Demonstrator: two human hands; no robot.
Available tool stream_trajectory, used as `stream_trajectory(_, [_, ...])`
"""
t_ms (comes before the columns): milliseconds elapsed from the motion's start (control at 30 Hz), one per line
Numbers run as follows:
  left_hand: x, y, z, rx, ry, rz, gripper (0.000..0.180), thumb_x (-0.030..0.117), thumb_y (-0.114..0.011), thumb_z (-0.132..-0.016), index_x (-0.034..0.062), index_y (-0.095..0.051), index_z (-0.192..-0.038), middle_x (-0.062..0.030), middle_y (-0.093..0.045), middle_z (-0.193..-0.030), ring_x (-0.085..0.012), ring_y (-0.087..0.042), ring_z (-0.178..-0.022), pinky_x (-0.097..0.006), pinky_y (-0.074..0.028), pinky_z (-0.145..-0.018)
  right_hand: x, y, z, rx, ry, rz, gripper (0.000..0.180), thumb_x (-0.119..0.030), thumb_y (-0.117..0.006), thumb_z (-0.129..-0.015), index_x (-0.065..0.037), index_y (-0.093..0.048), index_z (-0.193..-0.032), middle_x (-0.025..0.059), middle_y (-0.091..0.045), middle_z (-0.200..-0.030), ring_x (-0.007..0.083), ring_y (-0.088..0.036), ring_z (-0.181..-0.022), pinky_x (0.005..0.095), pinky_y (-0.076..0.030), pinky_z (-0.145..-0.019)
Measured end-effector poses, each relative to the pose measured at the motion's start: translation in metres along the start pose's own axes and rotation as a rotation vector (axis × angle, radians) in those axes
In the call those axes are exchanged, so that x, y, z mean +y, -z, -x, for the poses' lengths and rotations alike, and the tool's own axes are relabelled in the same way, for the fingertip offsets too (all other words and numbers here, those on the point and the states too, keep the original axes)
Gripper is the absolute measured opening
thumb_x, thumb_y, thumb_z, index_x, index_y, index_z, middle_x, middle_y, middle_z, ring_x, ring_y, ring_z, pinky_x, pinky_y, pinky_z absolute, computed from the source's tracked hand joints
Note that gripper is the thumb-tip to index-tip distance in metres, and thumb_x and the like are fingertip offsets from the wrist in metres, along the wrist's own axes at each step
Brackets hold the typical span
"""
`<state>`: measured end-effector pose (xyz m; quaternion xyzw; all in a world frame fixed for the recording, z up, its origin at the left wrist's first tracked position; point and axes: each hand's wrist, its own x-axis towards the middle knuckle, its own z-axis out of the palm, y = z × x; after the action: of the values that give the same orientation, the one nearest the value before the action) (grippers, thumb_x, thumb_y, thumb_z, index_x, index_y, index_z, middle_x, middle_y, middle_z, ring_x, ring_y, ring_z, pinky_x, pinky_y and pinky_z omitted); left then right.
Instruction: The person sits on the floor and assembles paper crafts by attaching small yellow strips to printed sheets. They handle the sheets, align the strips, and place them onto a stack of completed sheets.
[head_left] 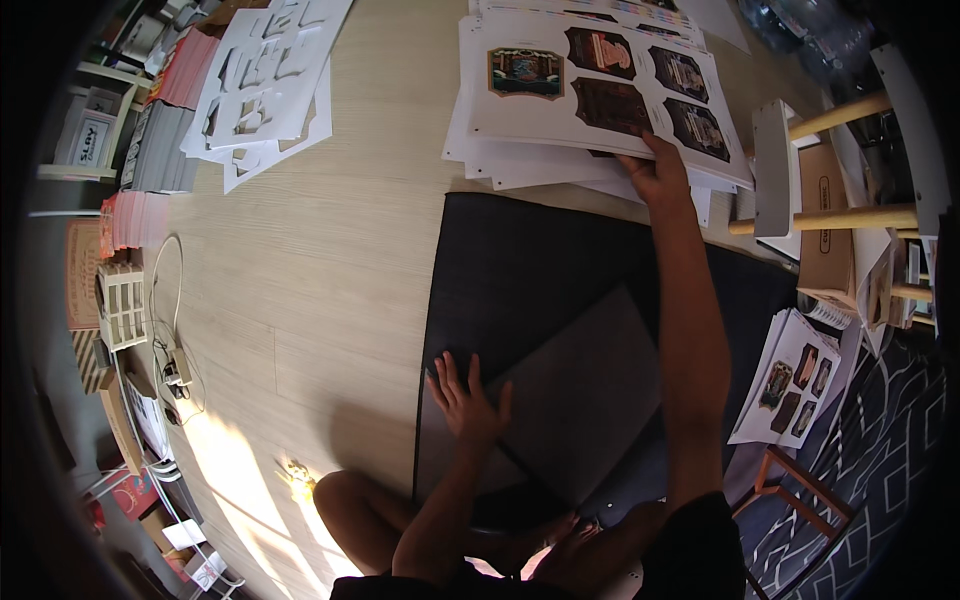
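Note:
My right hand (660,172) reaches far forward and pinches the near edge of a printed sheet (520,115). Several dark, ornate label shapes are printed on this white sheet. It lies over a loose stack of similar sheets (540,172), whose edges stick out beneath it. Resting on the dark mat (520,240), my left hand (468,405) is empty, its fingers spread near the mat's left side. Part of the mat is a lighter grey panel (590,390) set at an angle. The fingertips of my right hand are partly hidden at the sheet's edge.
White sheets with cut-out holes (270,90) lie at the far left. Stacked papers (160,150) line the left shelf, with a cable (180,300) on the floor. More printed sheets (790,385) sit at right, below a wooden-legged stand (850,220). A brown wooden frame (800,495) is nearby.

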<state>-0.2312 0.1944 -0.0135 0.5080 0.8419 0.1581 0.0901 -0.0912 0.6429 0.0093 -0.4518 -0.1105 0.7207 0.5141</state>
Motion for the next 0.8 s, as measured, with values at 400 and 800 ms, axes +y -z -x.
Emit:
stream_trajectory(400, [0.018, -0.02, 0.011, 0.062, -0.1, -0.107, 0.068, 0.047, -0.057, -0.099, 0.0046, -0.042, -0.15, -0.0263, -0.027, -0.16, -0.0452, -0.023, -0.15, -0.063, -0.019, -0.118, -0.069, 0.287, 0.23, 0.576, 0.975, 1.759, 0.037, -0.03, -0.075, -0.088, 0.002, -0.063, -0.102, 0.0224, -0.067, -0.091, 0.0401, -0.067, -0.08, 0.0462, -0.055, -0.073])
stream_trajectory(800, [0.009, -0.03, 0.017, 0.061, -0.142, -0.232, 0.069, 0.052, -0.049, -0.102, 0.0048, -0.038, -0.151, -0.0258, -0.025, -0.161, -0.0427, -0.022, -0.151, -0.06, -0.019, -0.12, -0.14, 0.507, 0.323, 0.79, 0.619, 2.131, 0.066, -0.047, -0.067, -0.093, 0.006, -0.053, -0.129, 0.0295, -0.057, -0.117, 0.0455, -0.058, -0.109, 0.0515, -0.054, -0.087])
